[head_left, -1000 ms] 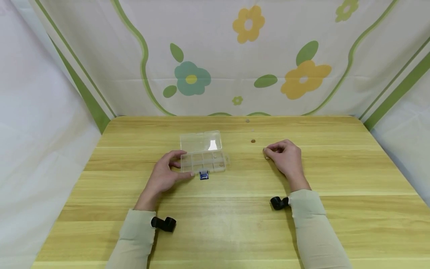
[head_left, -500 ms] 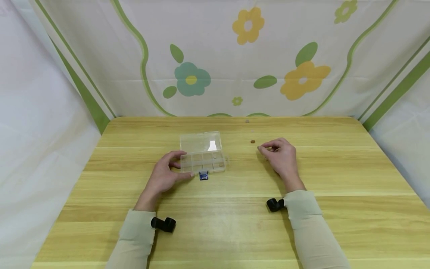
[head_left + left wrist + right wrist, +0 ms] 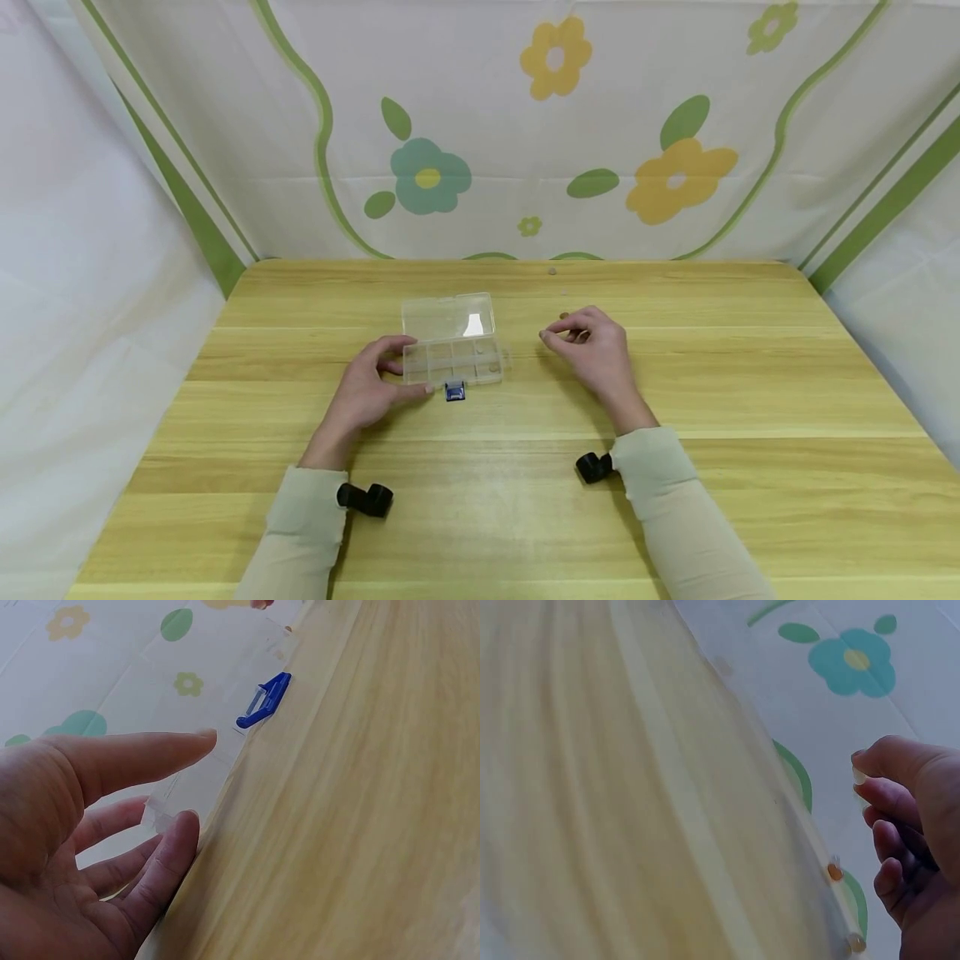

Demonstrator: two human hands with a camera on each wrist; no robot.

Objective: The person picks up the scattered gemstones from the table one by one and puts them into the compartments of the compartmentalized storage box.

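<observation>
A clear plastic compartment box (image 3: 441, 364) stands on the table with its lid (image 3: 438, 317) swung back. Small pebble-like pieces (image 3: 493, 368) lie in its right-hand compartments. At the front edge is a blue latch (image 3: 266, 701), hanging down. My left hand (image 3: 367, 387) holds the box's left end, thumb along the front side and fingers at the back. Right of the box, my right hand (image 3: 592, 346) pinches a tiny pale, translucent piece (image 3: 859, 777) between thumb and fingertip, above the table. Its other fingers are curled.
A brown piece (image 3: 564, 315) lies just beyond the right hand, partly covered by it in the head view. Farther back are a faint pale piece (image 3: 564, 292) and a grey one (image 3: 552, 271). A floral curtain (image 3: 525, 133) rises behind the table.
My right hand has moved left toward the box, fingertips still pinched together. The left hand and the box have stayed in place.
</observation>
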